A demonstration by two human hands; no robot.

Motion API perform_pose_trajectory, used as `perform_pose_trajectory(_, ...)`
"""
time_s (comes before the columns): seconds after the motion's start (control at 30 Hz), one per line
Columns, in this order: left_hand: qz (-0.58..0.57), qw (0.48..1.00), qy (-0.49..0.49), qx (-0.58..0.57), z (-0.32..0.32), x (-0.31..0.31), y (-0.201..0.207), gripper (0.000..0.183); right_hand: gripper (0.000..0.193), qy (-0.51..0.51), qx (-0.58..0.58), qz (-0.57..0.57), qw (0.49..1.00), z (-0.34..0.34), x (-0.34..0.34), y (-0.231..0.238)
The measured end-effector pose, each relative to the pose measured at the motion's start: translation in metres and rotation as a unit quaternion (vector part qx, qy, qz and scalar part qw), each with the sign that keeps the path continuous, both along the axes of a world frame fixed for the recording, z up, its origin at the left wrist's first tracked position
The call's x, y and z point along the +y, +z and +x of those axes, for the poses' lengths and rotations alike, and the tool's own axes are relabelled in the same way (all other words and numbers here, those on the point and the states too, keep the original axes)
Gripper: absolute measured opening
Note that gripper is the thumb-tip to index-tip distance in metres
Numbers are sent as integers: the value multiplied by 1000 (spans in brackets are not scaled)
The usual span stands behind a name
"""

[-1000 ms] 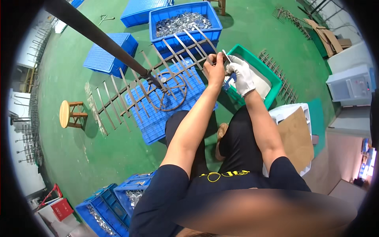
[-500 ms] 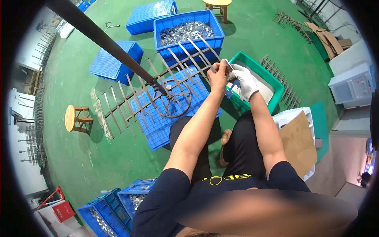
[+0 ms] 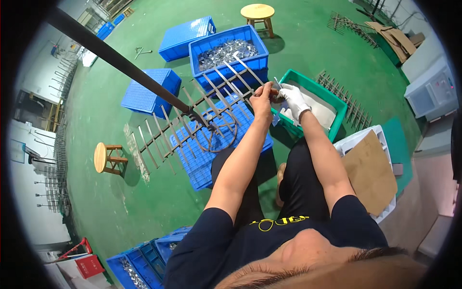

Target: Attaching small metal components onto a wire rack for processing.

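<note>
Bare, my left hand (image 3: 262, 102) has its fingers bent together at the right end of a metal rack (image 3: 190, 118) with many cross bars; what they hold is hidden. My right hand (image 3: 294, 99) wears a white glove and pinches a small flat metal piece (image 3: 276, 83) close to the left fingertips. Below both hands stands a green bin (image 3: 340, 108) with pale sheet material inside. The rack is fixed to a dark pole (image 3: 125, 67) slanting in from the upper left, and it reaches over a blue crate (image 3: 199, 168).
Beyond the rack, a blue crate (image 3: 264, 62) is full of small shiny metal pieces (image 3: 228, 54). Closed blue crates (image 3: 150, 91) and wooden stools (image 3: 101, 157) stand around. More racks (image 3: 346, 101) lie right of the bin. Cardboard (image 3: 370, 173) lies on a white tray at right.
The view has shifted a little. My hands stay close together by the rack's end; the metal piece now points upward between the fingertips.
</note>
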State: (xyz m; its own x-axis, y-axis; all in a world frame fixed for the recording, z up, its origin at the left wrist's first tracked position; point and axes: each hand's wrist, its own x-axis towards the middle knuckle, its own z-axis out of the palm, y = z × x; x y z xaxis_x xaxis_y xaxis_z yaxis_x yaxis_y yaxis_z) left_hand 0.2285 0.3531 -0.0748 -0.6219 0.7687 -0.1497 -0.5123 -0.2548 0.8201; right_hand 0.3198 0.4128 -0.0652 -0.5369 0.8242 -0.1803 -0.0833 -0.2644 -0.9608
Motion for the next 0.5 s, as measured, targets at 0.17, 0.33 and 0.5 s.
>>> perform_pose_trajectory(0.17,-6,996,38,-75,9,-3,7,20,28,-15,-18,-1,1000,10,-1,0)
perform_pose_trajectory(0.33,-1,994,55,-94,8,-8,4,19,26,-66,-77,36,994,13,-5,0)
perform_pose_trajectory(0.5,-5,992,-22,-123,20,4,-2,16,24,-158,-84,150,972,48,20,-13)
